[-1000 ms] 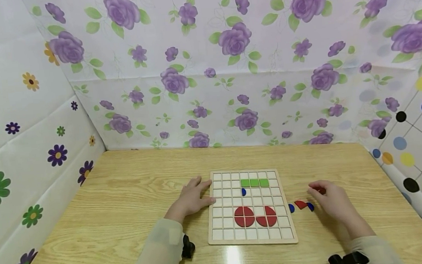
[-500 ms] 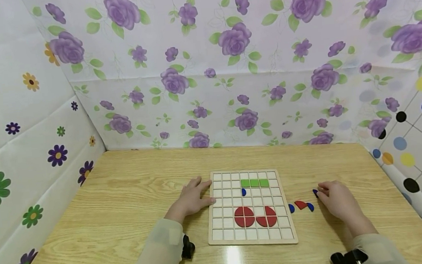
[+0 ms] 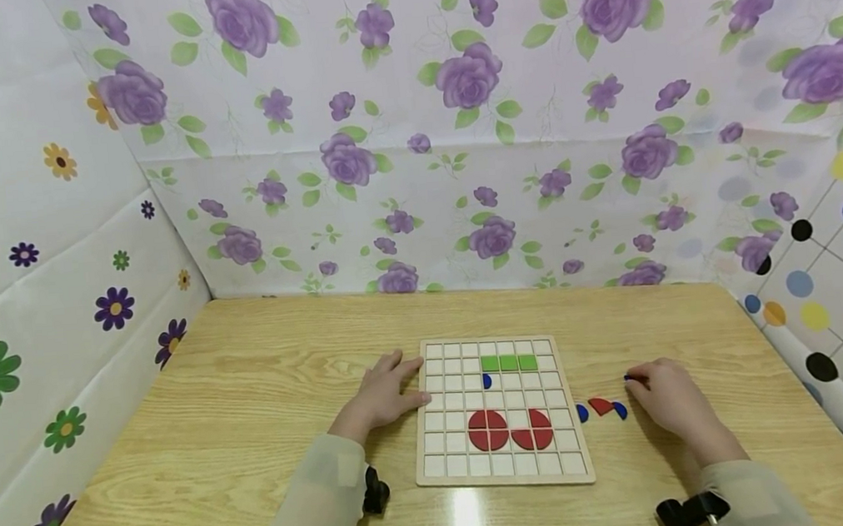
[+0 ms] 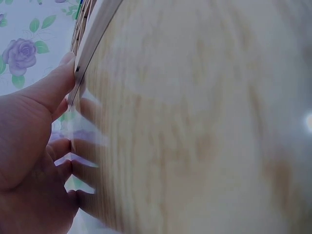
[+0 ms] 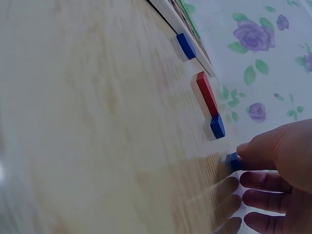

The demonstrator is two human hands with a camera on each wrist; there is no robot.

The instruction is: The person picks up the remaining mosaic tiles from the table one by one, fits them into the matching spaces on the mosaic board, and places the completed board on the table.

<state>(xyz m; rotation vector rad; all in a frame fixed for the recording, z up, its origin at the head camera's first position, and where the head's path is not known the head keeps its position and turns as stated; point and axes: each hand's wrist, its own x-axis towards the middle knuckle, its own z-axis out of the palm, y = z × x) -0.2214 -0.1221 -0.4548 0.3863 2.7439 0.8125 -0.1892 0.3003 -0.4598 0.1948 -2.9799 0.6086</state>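
In the head view, a square wooden grid board (image 3: 452, 483) lies on the table, with green squares (image 3: 509, 363), a blue half-disc piece (image 3: 487, 382) and red quarter-circle pieces (image 3: 488, 430) on it. My left hand (image 3: 382, 394) rests at its left edge, fingers spread, thumb touching the rim (image 4: 92, 41). Right of the board, my right hand (image 3: 668, 398) pinches a small blue piece (image 5: 234, 162) between thumb and index finger, low over the table; the fingers hide most of it. Between hand and board lie a blue piece (image 3: 583, 413), a red quarter-circle (image 3: 600, 407) and another blue piece (image 3: 620, 411).
The wooden tabletop (image 3: 285, 342) extends around the board. A flowered cloth (image 3: 417, 213) hangs along the back, with patterned cloths at both sides. Each forearm wears a black wrist device, such as the right one (image 3: 692, 513).
My right hand shifted slightly right, then its fingertips closed over the blue piece, which showed more half a second ago. The left hand and the board pieces stayed put.
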